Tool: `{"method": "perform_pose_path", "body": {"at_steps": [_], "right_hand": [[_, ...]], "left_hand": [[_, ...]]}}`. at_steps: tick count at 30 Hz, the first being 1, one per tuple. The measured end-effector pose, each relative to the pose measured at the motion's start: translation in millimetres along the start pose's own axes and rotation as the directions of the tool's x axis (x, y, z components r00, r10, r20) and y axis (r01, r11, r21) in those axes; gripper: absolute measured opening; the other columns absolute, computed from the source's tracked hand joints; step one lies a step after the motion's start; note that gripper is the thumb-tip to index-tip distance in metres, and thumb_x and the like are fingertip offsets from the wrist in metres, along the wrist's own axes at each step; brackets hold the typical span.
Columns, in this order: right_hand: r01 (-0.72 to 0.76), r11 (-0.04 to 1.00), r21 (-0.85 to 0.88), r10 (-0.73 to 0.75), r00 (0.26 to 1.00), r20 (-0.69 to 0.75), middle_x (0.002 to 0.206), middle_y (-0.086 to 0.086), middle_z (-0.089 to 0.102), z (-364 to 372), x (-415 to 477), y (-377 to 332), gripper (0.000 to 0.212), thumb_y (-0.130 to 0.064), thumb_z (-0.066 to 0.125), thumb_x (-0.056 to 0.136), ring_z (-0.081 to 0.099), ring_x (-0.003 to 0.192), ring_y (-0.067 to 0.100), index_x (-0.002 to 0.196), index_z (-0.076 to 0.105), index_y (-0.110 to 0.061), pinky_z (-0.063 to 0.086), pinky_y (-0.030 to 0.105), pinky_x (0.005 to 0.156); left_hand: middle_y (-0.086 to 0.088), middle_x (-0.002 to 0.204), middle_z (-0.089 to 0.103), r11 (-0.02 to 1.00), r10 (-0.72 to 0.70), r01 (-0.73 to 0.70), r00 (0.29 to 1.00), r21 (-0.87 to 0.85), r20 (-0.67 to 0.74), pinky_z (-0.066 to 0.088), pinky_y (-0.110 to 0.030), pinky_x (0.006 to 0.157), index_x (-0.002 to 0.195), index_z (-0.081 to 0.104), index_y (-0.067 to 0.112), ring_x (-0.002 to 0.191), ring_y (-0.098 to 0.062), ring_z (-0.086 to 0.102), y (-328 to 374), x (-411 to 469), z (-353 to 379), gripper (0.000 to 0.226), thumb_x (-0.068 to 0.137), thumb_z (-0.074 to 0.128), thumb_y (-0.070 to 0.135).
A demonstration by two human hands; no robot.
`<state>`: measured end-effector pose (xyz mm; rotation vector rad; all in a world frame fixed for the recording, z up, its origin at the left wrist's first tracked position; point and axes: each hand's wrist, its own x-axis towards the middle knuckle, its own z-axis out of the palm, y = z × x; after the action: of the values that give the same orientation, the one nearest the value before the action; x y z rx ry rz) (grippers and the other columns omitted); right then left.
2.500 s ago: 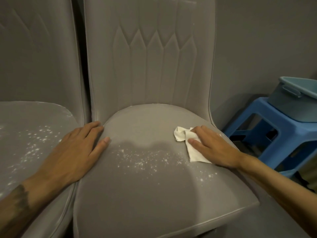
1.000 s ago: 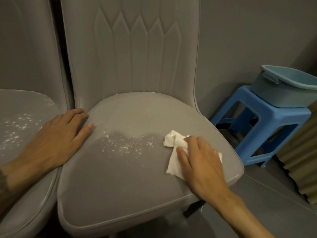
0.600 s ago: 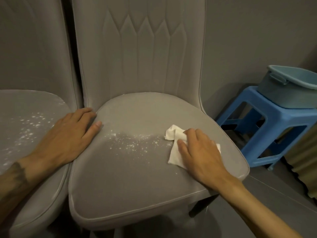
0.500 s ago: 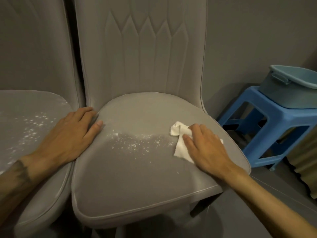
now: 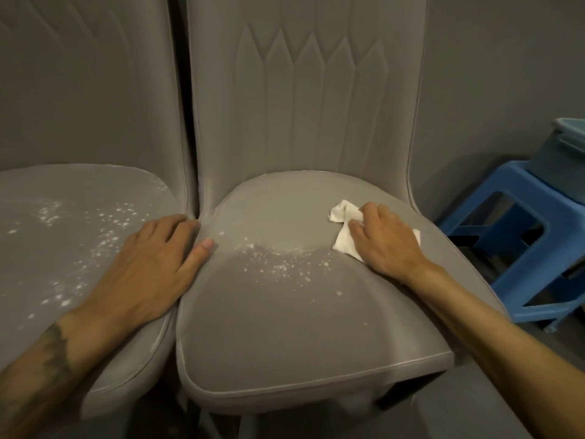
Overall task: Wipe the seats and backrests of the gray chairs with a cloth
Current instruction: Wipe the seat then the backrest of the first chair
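Cloth [image 5: 343, 231] lay at the right rear of the gray chair's seat [image 5: 285, 327], pressed under our flat right hand [image 5: 384, 240] beside the white specks [image 5: 278, 263], while our empty left hand [image 5: 152, 267] lay spread onto the neighbouring seat [image 5: 63, 236], presumably bracing us.

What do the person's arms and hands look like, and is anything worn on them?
Both arms are bare, with no sleeves in view. The left hand and right hand wear no gloves, and no ring, watch or bracelet shows. A dark tattoo with a ragged outline marks the left forearm near the wrist.
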<state>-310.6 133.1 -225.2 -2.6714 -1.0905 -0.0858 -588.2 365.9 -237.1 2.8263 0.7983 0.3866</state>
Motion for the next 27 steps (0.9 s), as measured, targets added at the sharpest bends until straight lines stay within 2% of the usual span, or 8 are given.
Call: {"method": "perform_pose_path", "body": {"at_steps": [2, 5, 7, 13, 15, 19, 24, 27], "right_hand": [[0.034, 0.999, 0.024, -0.035, 0.999, 0.013, 0.111, 0.009, 0.054, 6.2, 0.5, -20.7, 0.030, -0.040, 0.033, 0.104, 0.053, 0.099, 0.031, 0.114, 0.046, -0.015, 0.043, 0.048, 0.091], [0.276, 0.958, 0.073, -0.277, 0.961, 0.000, 0.107, 0.000, 0.051, 19.1, -28.3, -39.9, 0.030, -0.049, 0.029, 0.101, 0.050, 0.095, 0.024, 0.111, 0.044, -0.025, 0.041, 0.043, 0.085], [0.349, 0.931, 0.107, -0.353, 0.936, 0.017, 0.103, -0.005, 0.050, 14.2, -35.5, -35.3, 0.030, -0.054, 0.027, 0.100, 0.048, 0.091, 0.018, 0.110, 0.042, -0.030, 0.039, 0.039, 0.080], [0.091, 0.996, -0.001, -0.091, 0.994, 0.052, 0.113, 0.010, 0.054, 8.8, 12.4, -41.0, 0.029, -0.040, 0.032, 0.105, 0.052, 0.102, 0.032, 0.114, 0.045, -0.015, 0.043, 0.047, 0.091], [0.174, 0.984, 0.047, -0.176, 0.983, 0.050, 0.113, 0.008, 0.053, 16.6, 0.9, -57.2, 0.027, -0.041, 0.033, 0.103, 0.052, 0.102, 0.031, 0.112, 0.043, -0.018, 0.043, 0.047, 0.089], [0.418, 0.904, 0.094, -0.423, 0.906, 0.034, 0.097, -0.006, 0.048, 13.5, -30.6, -57.3, 0.022, -0.055, 0.027, 0.100, 0.048, 0.086, 0.020, 0.099, 0.035, -0.034, 0.037, 0.038, 0.072], [0.166, 0.986, 0.007, -0.166, 0.984, 0.071, 0.111, 0.009, 0.055, 7.8, 20.1, -46.8, 0.029, -0.043, 0.033, 0.105, 0.053, 0.101, 0.031, 0.112, 0.044, -0.017, 0.041, 0.042, 0.087], [0.244, 0.967, 0.077, -0.248, 0.967, 0.059, 0.113, 0.010, 0.055, 21.2, 12.5, -72.5, 0.029, -0.043, 0.034, 0.103, 0.052, 0.103, 0.032, 0.112, 0.044, -0.017, 0.042, 0.047, 0.091]], "left_hand": [[-0.005, 0.151, 0.048, 1.000, -0.005, 0.005, 1.000, 0.027, 0.005, 0.035, -0.045, 0.117, 0.146, 0.050, 0.021, 0.136, -0.026, 0.044, 3.4, -0.2, 0.3, 0.080, 0.098, 0.011, 0.071], [-0.006, 0.151, 0.049, 1.000, -0.005, 0.005, 1.000, 0.019, 0.000, 0.035, -0.045, 0.118, 0.147, 0.050, 0.020, 0.137, -0.026, 0.044, 3.7, -1.3, 0.4, 0.079, 0.099, 0.012, 0.069], [-0.005, 0.151, 0.048, 1.000, -0.002, 0.002, 1.000, 0.031, -0.005, 0.035, -0.044, 0.117, 0.147, 0.050, 0.020, 0.136, -0.025, 0.044, 3.2, -2.3, 0.8, 0.077, 0.100, 0.012, 0.068], [-0.004, 0.153, 0.046, 0.999, -0.010, 0.010, 1.000, 0.041, 0.004, 0.033, -0.042, 0.119, 0.148, 0.048, 0.020, 0.139, -0.024, 0.041, 4.8, -3.1, -1.1, 0.076, 0.100, 0.012, 0.067], [-0.003, 0.154, 0.045, 0.999, -0.013, 0.012, 1.000, 0.031, 0.011, 0.032, -0.043, 0.120, 0.150, 0.046, 0.021, 0.140, -0.023, 0.040, 4.8, -3.6, -1.1, 0.077, 0.099, 0.011, 0.067], [-0.002, 0.154, 0.044, 0.999, -0.013, 0.013, 1.000, 0.029, 0.011, 0.031, -0.043, 0.120, 0.150, 0.046, 0.022, 0.141, -0.023, 0.039, 4.2, -3.8, -0.7, 0.078, 0.099, 0.009, 0.068], [-0.001, 0.156, 0.041, 0.999, -0.028, 0.028, 0.999, 0.034, 0.023, 0.029, -0.043, 0.122, 0.152, 0.043, 0.023, 0.144, -0.021, 0.036, 5.4, -3.7, 0.1, 0.072, 0.105, 0.012, 0.067], [-0.001, 0.159, 0.039, 0.999, -0.035, 0.034, 0.999, 0.030, 0.032, 0.027, -0.042, 0.124, 0.154, 0.041, 0.022, 0.146, -0.021, 0.034, 5.7, -3.2, 0.2, 0.072, 0.102, 0.015, 0.064]]}}
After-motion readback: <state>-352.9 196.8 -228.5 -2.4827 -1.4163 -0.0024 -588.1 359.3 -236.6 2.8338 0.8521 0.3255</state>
